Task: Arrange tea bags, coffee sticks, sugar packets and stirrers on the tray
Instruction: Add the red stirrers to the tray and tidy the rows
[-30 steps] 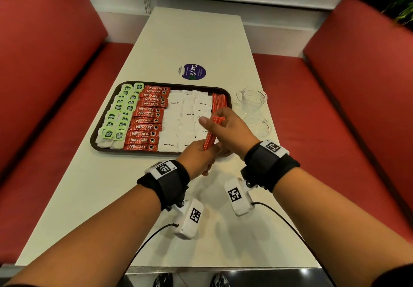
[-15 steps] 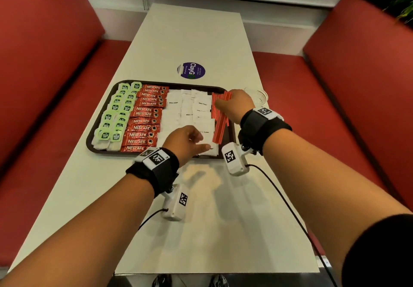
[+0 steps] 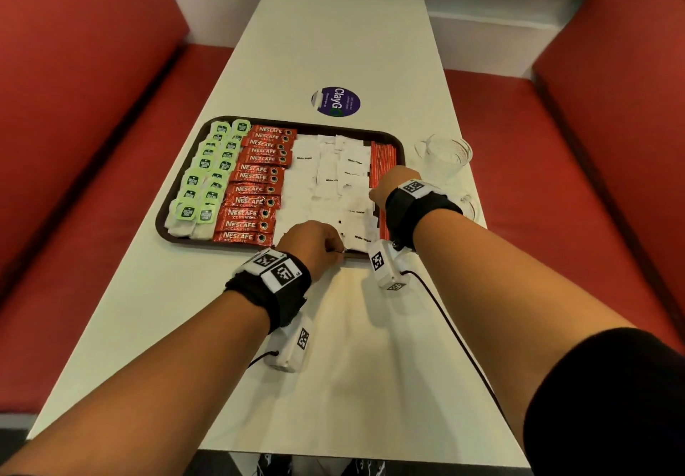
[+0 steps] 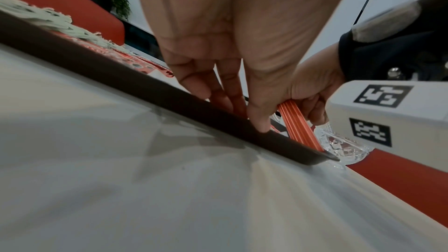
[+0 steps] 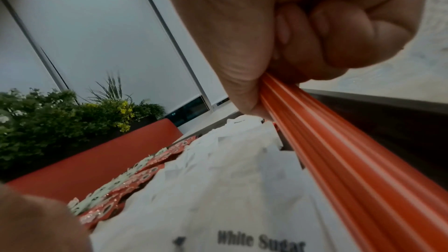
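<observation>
A dark brown tray (image 3: 160, 224) holds rows of green-labelled tea bags (image 3: 207, 175), red coffee sticks (image 3: 255, 188), white sugar packets (image 3: 333, 186) and orange stirrers (image 3: 381, 156) along its right side. My right hand (image 3: 380, 193) grips a bundle of stirrers (image 5: 339, 150) low over the tray's right side, beside the sugar packets (image 5: 242, 189). My left hand (image 3: 337, 247) rests at the tray's front rim (image 4: 145, 83); its thumb touches the rim and fairly straight fingers (image 4: 198, 87) reach over it. It holds nothing. The same bundle of stirrers (image 4: 298, 124) shows in the right hand (image 4: 312, 99).
Two clear glass cups (image 3: 444, 156) (image 3: 469, 205) stand just right of the tray, close to my right wrist. A round purple sticker (image 3: 335, 102) lies behind the tray. Red bench seats flank the white table (image 3: 333, 383).
My left hand let go of the stirrer bundle and dropped to the tray's front rim. My right hand carried the bundle to the tray's right side and lowered it there.
</observation>
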A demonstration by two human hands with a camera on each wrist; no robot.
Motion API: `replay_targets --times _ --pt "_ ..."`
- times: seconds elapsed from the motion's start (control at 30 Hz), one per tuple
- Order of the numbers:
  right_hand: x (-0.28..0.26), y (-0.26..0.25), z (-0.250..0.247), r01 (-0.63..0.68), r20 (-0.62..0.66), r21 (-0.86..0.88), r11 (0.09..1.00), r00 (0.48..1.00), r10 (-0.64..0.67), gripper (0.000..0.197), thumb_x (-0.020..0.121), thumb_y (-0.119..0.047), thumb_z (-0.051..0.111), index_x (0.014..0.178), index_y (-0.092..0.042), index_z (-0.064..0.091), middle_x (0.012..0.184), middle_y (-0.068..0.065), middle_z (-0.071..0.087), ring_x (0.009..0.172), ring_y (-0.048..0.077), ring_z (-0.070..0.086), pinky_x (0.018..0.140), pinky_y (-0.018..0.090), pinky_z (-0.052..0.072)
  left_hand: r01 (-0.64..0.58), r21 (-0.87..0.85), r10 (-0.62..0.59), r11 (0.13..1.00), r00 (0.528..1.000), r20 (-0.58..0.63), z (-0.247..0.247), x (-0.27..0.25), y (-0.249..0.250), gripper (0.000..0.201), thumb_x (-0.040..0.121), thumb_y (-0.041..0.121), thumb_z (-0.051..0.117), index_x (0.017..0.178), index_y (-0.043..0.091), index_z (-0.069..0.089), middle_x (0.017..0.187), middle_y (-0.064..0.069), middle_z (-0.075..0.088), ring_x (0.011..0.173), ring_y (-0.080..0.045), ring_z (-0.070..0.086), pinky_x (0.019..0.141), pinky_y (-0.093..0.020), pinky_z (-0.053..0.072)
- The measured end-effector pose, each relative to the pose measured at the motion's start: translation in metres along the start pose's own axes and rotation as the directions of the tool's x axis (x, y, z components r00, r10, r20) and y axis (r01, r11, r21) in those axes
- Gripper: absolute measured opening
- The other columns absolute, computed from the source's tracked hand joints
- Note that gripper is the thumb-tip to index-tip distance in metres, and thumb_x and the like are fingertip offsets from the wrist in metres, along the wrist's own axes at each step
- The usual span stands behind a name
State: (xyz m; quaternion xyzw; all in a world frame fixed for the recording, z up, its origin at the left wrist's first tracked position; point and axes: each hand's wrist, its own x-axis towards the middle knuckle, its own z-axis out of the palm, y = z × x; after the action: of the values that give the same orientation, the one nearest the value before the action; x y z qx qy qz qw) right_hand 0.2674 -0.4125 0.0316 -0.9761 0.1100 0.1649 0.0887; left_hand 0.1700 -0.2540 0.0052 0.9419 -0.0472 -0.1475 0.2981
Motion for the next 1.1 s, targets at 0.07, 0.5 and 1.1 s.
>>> replay_targets --times 0.07,0.5,1.1 --pt "-0.001 0.001 0.001 0.033 0.019 -0.084 0.996 0.999 -0.031 0.031 0.097 -0.020 0.049 0.122 -0.003 0.056 0.125 0.013 0.059 0.113 0.028 0.058 0.093 0.034 0.047 -0.004 -0.003 0.004 1.000 1.000 0.001 0.001 0.001 -0.001 0.011 0.082 0.019 0.072 0.092 0.021 0.074 0.094 0.003 0.072 0.090 -0.016 0.064 0.080 -0.026 0.051" --pt "0.012 0.002 0.019 -0.044 0.119 -0.093 0.995 0.991 0.055 0.038 0.095 -0.025 0.051 0.125 -0.001 0.055 0.123 0.015 0.058 0.111 0.034 0.058 0.098 0.047 0.047 -0.041 -0.006 0.041 0.999 0.999 -0.006 0.003 0.002 -0.004 0.007 0.083 0.019 0.070 0.088 0.022 0.073 0.090 0.004 0.071 0.086 -0.016 0.064 0.078 -0.028 0.052" --pt "-0.052 0.022 0.016 0.167 -0.021 -0.083 0.983 0.985 -0.169 0.024 0.098 -0.011 0.043 0.118 -0.003 0.055 0.123 0.013 0.059 0.111 0.025 0.059 0.083 0.026 0.044 -0.039 -0.092 0.025 0.995 0.988 -0.153 -0.013 -0.007 -0.022 0.009 0.089 0.023 0.065 0.093 0.016 0.070 0.093 0.001 0.068 0.088 -0.016 0.062 0.077 -0.029 0.049"
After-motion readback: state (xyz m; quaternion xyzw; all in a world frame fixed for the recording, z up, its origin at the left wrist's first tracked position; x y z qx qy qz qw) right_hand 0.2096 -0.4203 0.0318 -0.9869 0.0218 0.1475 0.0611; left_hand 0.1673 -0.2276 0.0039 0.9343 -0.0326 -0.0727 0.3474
